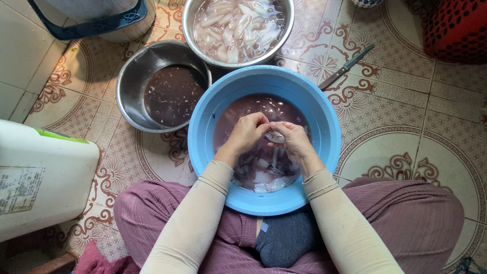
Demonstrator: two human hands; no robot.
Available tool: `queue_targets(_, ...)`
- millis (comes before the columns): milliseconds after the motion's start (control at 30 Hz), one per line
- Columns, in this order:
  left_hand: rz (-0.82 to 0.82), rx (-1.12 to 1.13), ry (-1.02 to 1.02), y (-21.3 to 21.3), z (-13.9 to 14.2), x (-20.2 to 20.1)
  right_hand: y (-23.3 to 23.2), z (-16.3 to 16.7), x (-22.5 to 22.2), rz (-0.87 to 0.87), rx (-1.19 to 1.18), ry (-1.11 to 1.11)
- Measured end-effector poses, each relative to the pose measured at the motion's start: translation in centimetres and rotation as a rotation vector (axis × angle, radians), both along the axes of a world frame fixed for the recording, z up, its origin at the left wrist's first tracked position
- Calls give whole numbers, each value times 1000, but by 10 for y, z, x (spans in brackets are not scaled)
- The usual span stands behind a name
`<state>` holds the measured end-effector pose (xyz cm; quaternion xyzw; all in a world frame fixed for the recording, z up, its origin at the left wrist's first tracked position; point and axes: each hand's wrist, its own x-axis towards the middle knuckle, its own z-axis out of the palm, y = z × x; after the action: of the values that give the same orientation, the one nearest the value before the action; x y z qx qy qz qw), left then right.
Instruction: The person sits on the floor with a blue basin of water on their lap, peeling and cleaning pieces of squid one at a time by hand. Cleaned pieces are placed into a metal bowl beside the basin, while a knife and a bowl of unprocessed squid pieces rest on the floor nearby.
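Note:
A blue plastic basin (324,122) sits on the tiled floor between my knees, filled with dark purplish water and pale squid pieces. Over its middle my left hand (247,133) and my right hand (294,140) meet, both pinching one small pale squid piece (275,136) held just above the water. Beige sleeves cover both forearms.
A steel bowl (136,76) of dark liquid stands left of the basin. Behind it a bigger steel bowl (286,30) holds several cleaned white squid. A knife (346,66) lies on the tiles at upper right. A white jug (45,172) is at left, a red basket (459,28) at top right.

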<state>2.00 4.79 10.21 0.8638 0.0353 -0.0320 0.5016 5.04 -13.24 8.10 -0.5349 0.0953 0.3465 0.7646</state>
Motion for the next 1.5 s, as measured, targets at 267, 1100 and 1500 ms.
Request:
queue_targets(267, 91, -75, 36, -2, 3, -4, 4, -3, -1, -51, -1, -82)
queue_targets(1100, 130, -72, 22, -10, -18, -5, 3, -28, 0, -115, -88, -211)
queue_targets(1500, 301, 170, -47, 0, -13, -18, -1, -25, 10, -268, 97, 1)
